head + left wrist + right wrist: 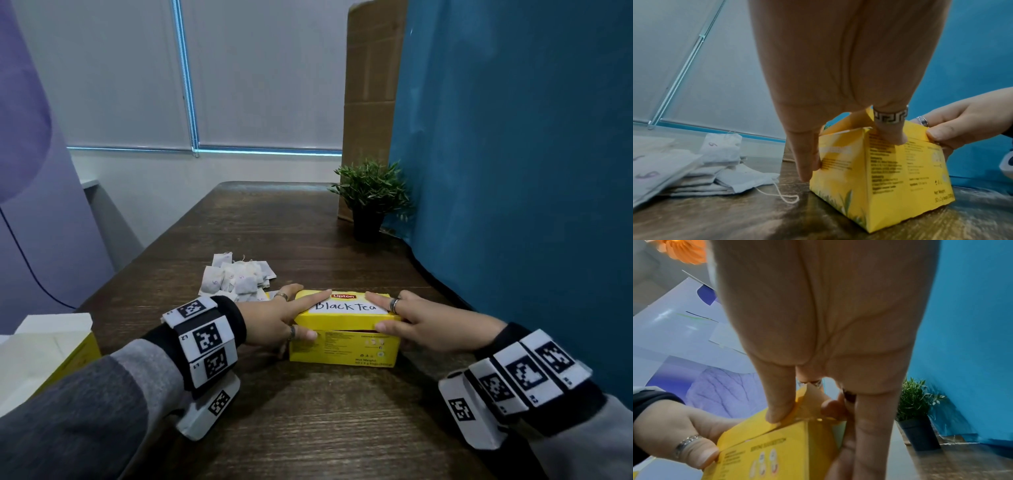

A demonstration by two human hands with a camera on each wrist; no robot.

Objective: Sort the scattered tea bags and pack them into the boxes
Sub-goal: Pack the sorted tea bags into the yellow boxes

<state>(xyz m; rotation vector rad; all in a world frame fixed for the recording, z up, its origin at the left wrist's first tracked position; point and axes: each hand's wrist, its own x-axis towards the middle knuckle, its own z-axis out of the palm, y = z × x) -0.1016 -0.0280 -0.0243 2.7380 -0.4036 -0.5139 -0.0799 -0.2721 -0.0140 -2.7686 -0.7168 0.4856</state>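
Observation:
A yellow Lipton box (342, 339) with "Black Tea" handwritten on its lid stands on the wooden table (308, 428) in front of me. My left hand (308, 313) holds its left end, fingers flat on the lid and thumb on the front flap. My right hand (376, 310) holds the right end the same way. The lid's front edge sits slightly raised above the box wall (890, 178). Just behind the left hand lies a pile of white tea bags (236, 279), some with handwritten marks (715, 162).
A second yellow box (51, 349) stands open at the table's left edge. A small potted plant (371, 198) sits at the back right, beside a tall cardboard sheet (371, 85) and a blue curtain (513, 171) along the right side.

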